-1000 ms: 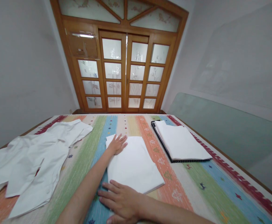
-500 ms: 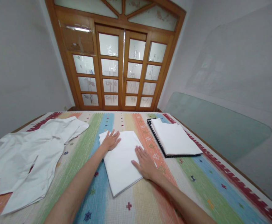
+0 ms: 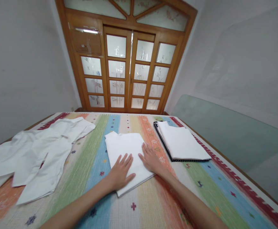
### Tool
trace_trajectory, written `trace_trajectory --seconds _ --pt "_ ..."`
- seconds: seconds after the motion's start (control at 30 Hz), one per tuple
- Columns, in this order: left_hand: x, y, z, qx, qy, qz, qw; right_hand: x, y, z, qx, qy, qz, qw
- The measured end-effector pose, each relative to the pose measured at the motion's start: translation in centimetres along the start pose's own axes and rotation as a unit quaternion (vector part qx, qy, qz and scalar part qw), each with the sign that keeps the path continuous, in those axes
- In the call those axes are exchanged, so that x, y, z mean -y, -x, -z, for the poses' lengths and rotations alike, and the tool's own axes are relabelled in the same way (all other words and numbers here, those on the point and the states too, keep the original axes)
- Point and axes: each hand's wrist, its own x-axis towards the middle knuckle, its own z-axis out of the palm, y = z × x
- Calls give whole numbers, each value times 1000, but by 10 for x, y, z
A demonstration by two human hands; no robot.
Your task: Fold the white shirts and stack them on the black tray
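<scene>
A folded white garment (image 3: 127, 143) lies flat in front of me, most likely a shirt, with a small flap poking out at its far left corner. My left hand (image 3: 121, 171) rests on its near left part, fingers spread. On its right edge lies my right hand (image 3: 150, 159), palm down with the fingers stretched out. Neither hand grips the cloth. The palms hide parts of the near half of the garment.
An unfolded white shirt (image 3: 45, 156) is spread out on the left. To the right, a folded white garment (image 3: 184, 141) sits on top of a folded black one (image 3: 161, 140). A striped, patterned cloth (image 3: 86, 165) covers the surface. Wooden doors (image 3: 129, 70) stand beyond.
My left hand has slid from the far left corner of the folded garment to its near left part. My right hand stays on the right edge. The view has shifted slightly.
</scene>
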Motion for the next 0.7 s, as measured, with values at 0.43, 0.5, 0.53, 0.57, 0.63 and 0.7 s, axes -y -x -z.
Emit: trace_trajectory --seconds 0.43,0.5,0.53,0.57,0.63,0.7 --pt "5 62 8 -2 146 6 989 -32 -29 3 -19 -296 -48 954" --pt "14 68 12 8 170 28 985 -34 -25 7 -30 -373 -92 923" --pt "18 70 14 17 180 39 983 -35 -23 8 -34 -404 -119 906" --pt "21 71 15 26 190 50 980 -35 -22 10 -38 -429 -148 890" --pt "27 72 16 35 213 70 974 -35 -20 14 -37 -454 -194 869" --pt "30 70 12 13 248 100 964 -34 -19 19 -27 -451 -221 864"
